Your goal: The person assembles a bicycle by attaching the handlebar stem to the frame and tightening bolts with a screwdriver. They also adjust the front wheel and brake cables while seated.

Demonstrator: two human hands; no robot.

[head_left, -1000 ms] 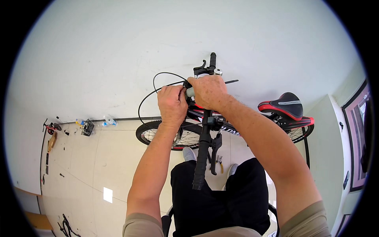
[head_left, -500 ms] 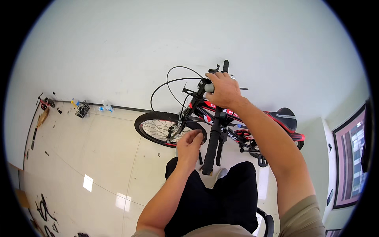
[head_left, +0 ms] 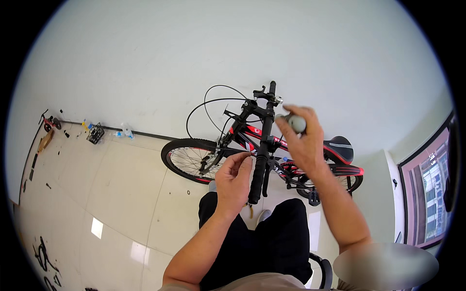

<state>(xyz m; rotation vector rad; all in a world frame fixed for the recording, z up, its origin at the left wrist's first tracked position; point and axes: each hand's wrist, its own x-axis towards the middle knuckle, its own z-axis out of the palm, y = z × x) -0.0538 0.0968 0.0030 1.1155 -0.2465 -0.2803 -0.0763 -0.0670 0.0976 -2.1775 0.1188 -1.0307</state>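
A black-and-red bicycle (head_left: 253, 130) stands before me against the wall, its handlebar (head_left: 266, 128) running from far to near. My right hand (head_left: 309, 145), to the right of the handlebar and apart from it, is closed around a grey rounded piece (head_left: 297, 124) whose kind I cannot make out. Close by the black near-end grip (head_left: 256, 186), my left hand (head_left: 233, 179) has its thumb and fingers pinched together. Anything between those fingertips is too small to tell. Black cables (head_left: 204, 103) loop out over the front wheel (head_left: 167, 157).
A yellow-handled tool (head_left: 251, 210) lies on the tiled floor below the grip. Farther left, a black wire basket (head_left: 96, 134) and clear plastic bottles (head_left: 127, 131) stand along the wall. Black parts (head_left: 43, 254) lie at the lower left. A window (head_left: 429, 189) is at the right.
My right hand has come off the middle of the handlebar and moved right and nearer with the grey piece. My left hand has shifted slightly right, closer to the near grip.
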